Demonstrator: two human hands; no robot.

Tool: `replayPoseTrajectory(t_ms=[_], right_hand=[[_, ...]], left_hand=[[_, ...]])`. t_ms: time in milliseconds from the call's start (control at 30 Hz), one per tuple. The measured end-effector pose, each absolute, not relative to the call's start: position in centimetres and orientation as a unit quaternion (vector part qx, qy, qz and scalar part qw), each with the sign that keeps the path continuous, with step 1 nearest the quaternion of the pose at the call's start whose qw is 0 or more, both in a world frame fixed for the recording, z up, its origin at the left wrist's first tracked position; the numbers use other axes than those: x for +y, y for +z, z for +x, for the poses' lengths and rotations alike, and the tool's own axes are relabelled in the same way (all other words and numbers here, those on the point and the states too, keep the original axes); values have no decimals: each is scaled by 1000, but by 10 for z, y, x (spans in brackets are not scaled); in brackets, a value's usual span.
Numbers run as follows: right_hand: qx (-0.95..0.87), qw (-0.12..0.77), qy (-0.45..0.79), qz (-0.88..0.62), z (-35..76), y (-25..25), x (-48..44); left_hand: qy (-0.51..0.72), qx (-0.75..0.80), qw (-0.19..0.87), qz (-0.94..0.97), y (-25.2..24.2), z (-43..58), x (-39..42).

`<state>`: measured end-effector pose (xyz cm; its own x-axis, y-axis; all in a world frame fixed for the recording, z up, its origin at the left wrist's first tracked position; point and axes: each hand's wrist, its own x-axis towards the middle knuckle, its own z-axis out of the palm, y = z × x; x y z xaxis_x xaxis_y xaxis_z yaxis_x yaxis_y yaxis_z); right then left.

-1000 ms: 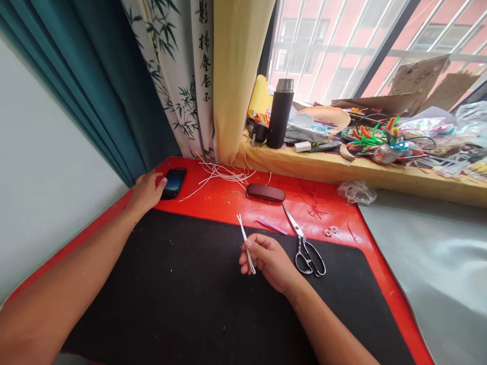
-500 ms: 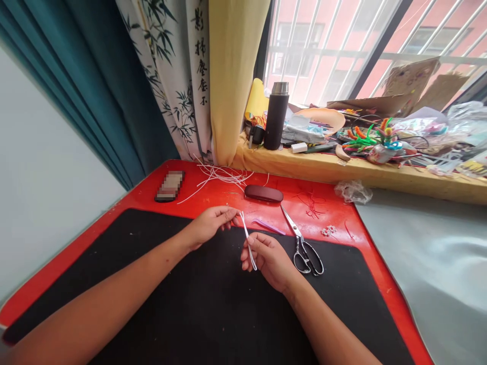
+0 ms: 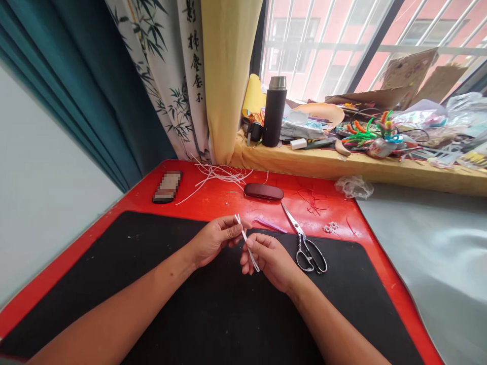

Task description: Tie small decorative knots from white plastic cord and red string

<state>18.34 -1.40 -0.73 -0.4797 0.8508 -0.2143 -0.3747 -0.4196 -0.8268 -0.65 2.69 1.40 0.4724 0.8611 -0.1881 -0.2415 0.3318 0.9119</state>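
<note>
A thin white cord [image 3: 254, 262], doubled over into a narrow loop, slants between my hands above the black mat [image 3: 224, 314]. My left hand [image 3: 216, 239] pinches it near its upper ends, thumb against fingers. Lower down, my right hand [image 3: 268, 256] grips the same cord between thumb and forefinger, with the looped end sticking out below. Both hands are close together. Silver-and-black scissors [image 3: 304, 243] lie to the right of my right hand, blades pointing away. Just beyond the hands rests a slim purple tool [image 3: 270, 224], perhaps tweezers.
On the red table [image 3: 213, 200] lie loose white cords [image 3: 220, 175], a phone-like object [image 3: 167, 186], a maroon case [image 3: 264, 191], red threads [image 3: 314, 200] and small beads [image 3: 331, 227]. A black thermos [image 3: 274, 111] stands on the cluttered sill. A grey sheet [image 3: 429, 243] covers the right side.
My left hand has moved right and slightly down, closing its thumb and fingers on the upper part of the white cord. My right hand keeps its grip. The view has shifted slightly.
</note>
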Motion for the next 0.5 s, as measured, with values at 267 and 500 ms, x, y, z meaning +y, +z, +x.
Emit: replayPoseTrajectory(t_ms=[267, 500], right_hand=[[-414, 381, 760, -325, 181, -9, -16], [-409, 374, 760, -339, 178, -9, -17]], left_hand=[[398, 376, 655, 521, 11, -10, 30], [408, 376, 643, 528, 14, -8, 27]])
